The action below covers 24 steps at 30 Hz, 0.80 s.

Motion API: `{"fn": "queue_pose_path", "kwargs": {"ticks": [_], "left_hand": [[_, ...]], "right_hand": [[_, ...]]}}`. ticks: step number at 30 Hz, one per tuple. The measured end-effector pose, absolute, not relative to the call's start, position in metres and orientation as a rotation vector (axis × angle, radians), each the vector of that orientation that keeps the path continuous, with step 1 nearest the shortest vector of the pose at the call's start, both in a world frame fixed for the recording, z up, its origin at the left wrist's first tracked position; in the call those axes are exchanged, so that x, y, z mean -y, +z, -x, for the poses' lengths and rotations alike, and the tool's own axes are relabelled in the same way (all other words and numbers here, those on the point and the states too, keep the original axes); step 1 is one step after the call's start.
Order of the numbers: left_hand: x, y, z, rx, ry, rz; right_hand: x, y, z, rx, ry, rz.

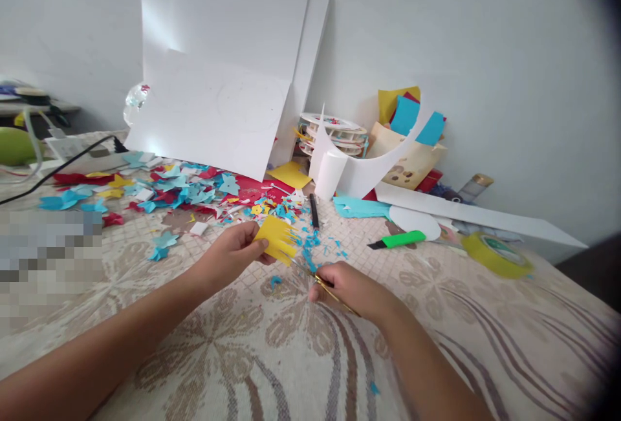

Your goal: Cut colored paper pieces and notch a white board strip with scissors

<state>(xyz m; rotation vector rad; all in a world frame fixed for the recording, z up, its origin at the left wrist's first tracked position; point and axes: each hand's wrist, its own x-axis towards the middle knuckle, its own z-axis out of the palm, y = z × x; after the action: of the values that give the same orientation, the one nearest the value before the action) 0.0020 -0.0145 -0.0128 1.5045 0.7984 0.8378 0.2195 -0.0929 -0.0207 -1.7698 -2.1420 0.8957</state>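
Your left grip [239,244] pinched yellow paper [273,238] by uncut end, above desk [233,321]; your right grip [347,286] clasped scissors [341,299] at fringed edge. Paper looked light, limp, easily torn; uncut end seemed safest hold.

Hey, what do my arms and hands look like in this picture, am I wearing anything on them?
Your left hand and right hand are ungloved. The left forearm and right forearm are bare where visible, without sleeves, watch or bracelet.
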Motion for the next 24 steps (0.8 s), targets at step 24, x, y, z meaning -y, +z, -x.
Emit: {"fn": "queue_pose_path", "kwargs": {"ticks": [24], "left_hand": [[0.016,-0.0124,-0.0032,-0.798,0.849,-1.488]], "right_hand": [[0.0914,-0.0193,-0.2198,2.242,0.831,1.705]]}}
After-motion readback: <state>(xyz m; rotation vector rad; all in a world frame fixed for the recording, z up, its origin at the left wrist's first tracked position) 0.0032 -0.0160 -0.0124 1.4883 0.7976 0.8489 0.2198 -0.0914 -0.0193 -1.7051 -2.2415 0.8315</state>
